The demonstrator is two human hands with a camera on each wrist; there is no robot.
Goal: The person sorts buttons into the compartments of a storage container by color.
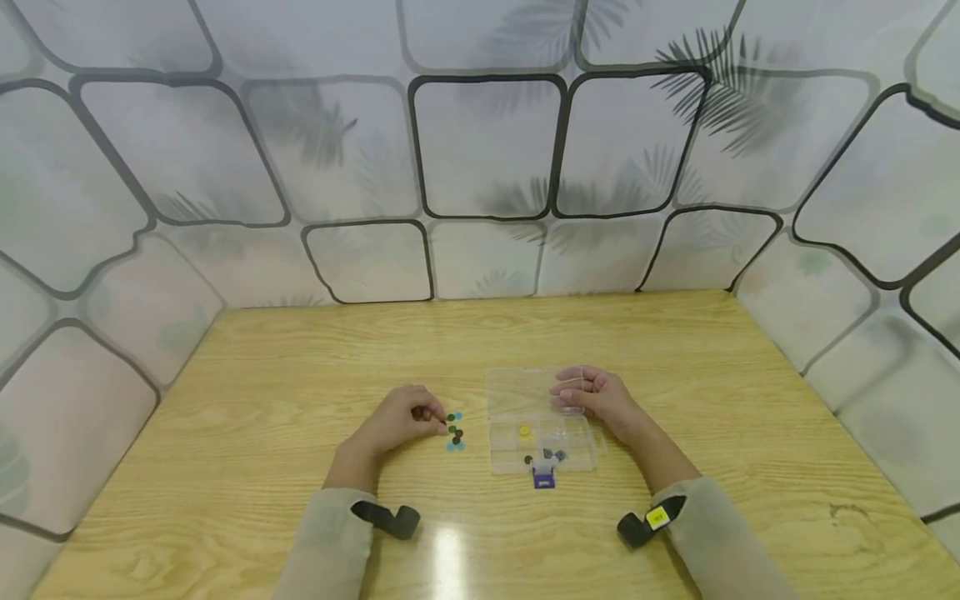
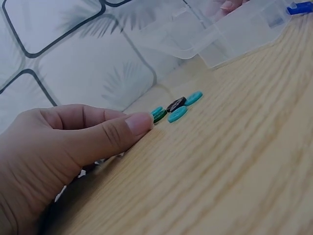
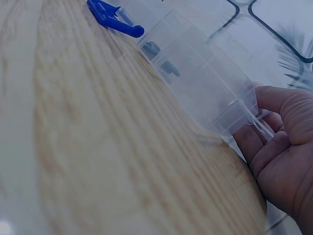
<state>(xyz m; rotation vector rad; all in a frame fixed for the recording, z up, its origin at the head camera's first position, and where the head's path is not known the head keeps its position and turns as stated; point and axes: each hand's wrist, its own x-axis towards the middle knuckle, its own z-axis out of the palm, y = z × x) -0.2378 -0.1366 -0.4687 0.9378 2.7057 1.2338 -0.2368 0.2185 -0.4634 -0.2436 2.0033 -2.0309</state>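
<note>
My left hand (image 1: 401, 419) is at the left of a small cluster of buttons, thumb and forefinger pinched together with a small dark button between the tips. Beside those fingertips lie green buttons (image 1: 452, 430), brown buttons (image 1: 457, 440) and light blue buttons (image 2: 177, 114), flat on the table. My right hand (image 1: 603, 404) grips the raised lid (image 1: 525, 392) of a clear plastic box (image 1: 510, 467) at its right side, some fingers showing through the plastic. Inside the box sit a yellow button (image 1: 524, 431), a brown button (image 1: 528, 460) and several grey pieces (image 1: 560, 456).
A blue latch (image 1: 543, 478) sticks out from the box's front edge onto the wooden table (image 1: 300, 350). Patterned walls (image 1: 487, 150) enclose the table at the back and both sides. Each wrist wears a black camera strap (image 1: 386, 518).
</note>
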